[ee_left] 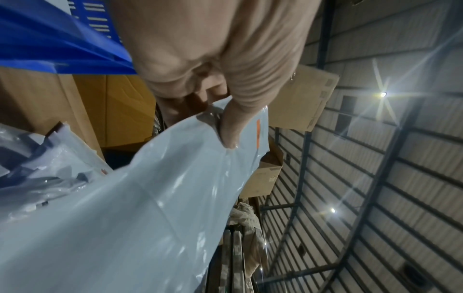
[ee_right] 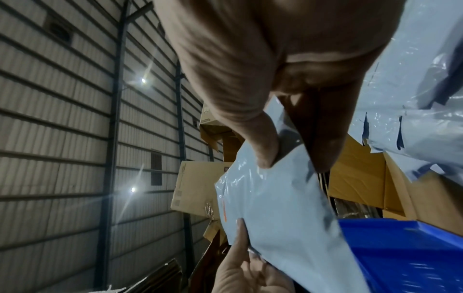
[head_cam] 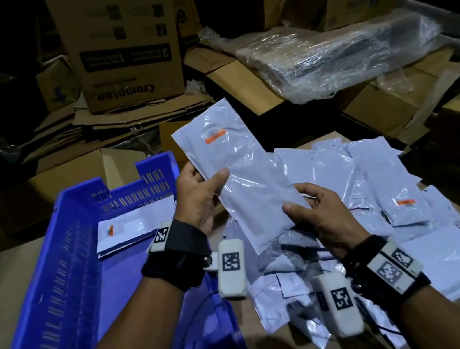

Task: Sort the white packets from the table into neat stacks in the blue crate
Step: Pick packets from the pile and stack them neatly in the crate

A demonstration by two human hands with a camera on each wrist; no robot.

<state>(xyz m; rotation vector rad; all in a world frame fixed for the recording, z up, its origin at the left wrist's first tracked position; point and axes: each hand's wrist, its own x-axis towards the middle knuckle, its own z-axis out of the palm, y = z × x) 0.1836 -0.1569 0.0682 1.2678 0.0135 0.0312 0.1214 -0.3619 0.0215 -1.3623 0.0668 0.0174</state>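
both hands gripped one white packet point(head_cam: 238, 179) mid-frame: left hand point(head_cam: 199, 198) pinched its upper edge, right hand point(head_cam: 319, 217) its lower, beside the blue crate point(head_cam: 57, 284).

your left hand point(head_cam: 199, 198) covers the near left edge of the held packet point(head_cam: 241, 178), and the print on its orange label point(head_cam: 215, 135) is too small to read. the loose packets point(head_cam: 347, 184) overlap so much on the tabletop that you can't count them. the blue crate point(head_cam: 54, 266) runs off the frame's bottom edge, and your left forearm hides part of its floor.
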